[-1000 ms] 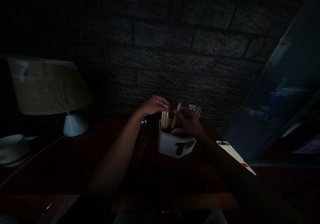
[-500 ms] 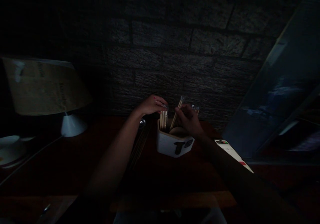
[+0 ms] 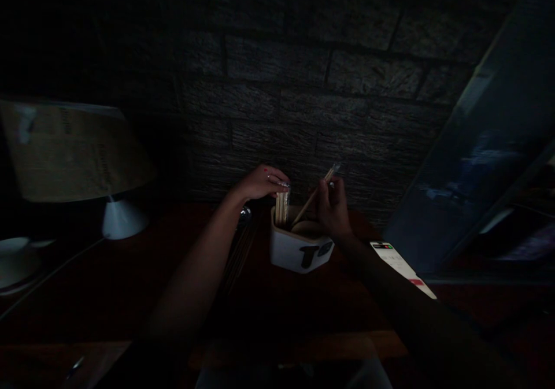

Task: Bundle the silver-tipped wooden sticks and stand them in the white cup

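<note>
A white angular holder (image 3: 286, 252) with a dark letter-like mark stands on the dark wooden table. Several wrapped chopsticks (image 3: 282, 206) stand upright at its left side. My left hand (image 3: 264, 182), with a ring on one finger, is closed around their tops. Another wrapped pair of chopsticks (image 3: 309, 207) leans to the right, lower ends inside the holder. My right hand (image 3: 333, 204) pinches this pair near its upper end. A round tan item (image 3: 307, 227) sits inside the holder. Its lower contents are hidden by the front wall.
Thin sticks (image 3: 239, 253) and a small shiny round object (image 3: 245, 214) lie left of the holder. A lit phone (image 3: 403, 267) rests at the right. Farther left are a lamp (image 3: 124, 218) and a white cup (image 3: 17, 262). A brick wall (image 3: 299, 106) rises behind.
My right hand has turned and tilted its chopsticks farther to the right. My left hand stays on the upright bundle. The view has shifted slightly.
</note>
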A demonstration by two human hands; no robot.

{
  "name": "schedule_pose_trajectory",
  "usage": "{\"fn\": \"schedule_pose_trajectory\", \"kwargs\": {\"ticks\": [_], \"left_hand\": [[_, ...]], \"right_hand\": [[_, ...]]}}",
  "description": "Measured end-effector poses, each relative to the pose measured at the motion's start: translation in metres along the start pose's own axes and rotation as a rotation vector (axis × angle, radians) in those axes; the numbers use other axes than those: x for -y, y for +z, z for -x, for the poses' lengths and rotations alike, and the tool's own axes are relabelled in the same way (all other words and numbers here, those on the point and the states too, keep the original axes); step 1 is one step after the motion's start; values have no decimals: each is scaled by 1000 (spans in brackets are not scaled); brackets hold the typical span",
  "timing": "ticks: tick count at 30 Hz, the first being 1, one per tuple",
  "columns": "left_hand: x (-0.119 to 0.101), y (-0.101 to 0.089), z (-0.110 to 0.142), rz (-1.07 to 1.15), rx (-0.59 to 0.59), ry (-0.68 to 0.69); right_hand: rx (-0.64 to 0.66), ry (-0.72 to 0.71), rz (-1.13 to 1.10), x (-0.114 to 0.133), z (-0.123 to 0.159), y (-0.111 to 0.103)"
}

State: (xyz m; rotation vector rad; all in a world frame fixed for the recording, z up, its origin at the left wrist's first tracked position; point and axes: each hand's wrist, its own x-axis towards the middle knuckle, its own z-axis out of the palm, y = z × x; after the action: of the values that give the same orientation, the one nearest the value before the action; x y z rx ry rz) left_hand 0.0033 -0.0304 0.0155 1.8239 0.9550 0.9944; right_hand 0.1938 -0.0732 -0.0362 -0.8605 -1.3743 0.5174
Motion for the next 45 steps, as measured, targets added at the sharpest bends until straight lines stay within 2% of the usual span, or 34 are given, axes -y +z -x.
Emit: {"fn": "schedule_pose_trajectory", "kwargs": {"ticks": [2, 7, 11, 16, 36, 45], "left_hand": [[1, -1, 0, -16, 15, 12], [5, -1, -2, -18, 19, 30], [6, 2, -4, -4, 11, 42], [5, 5, -4, 8, -10, 45], [3, -3, 0, 37, 42, -17], [9, -5, -3, 51, 59, 2]], "right_hand": [[38, 15, 10, -3, 0, 0], [319, 121, -28, -16, -3, 5], [447, 175, -26, -21, -5, 6], [470, 179, -20, -21, -6, 4], [515, 203, -25, -22, -7, 3], [465, 193, 11, -24, -6, 3]]}}
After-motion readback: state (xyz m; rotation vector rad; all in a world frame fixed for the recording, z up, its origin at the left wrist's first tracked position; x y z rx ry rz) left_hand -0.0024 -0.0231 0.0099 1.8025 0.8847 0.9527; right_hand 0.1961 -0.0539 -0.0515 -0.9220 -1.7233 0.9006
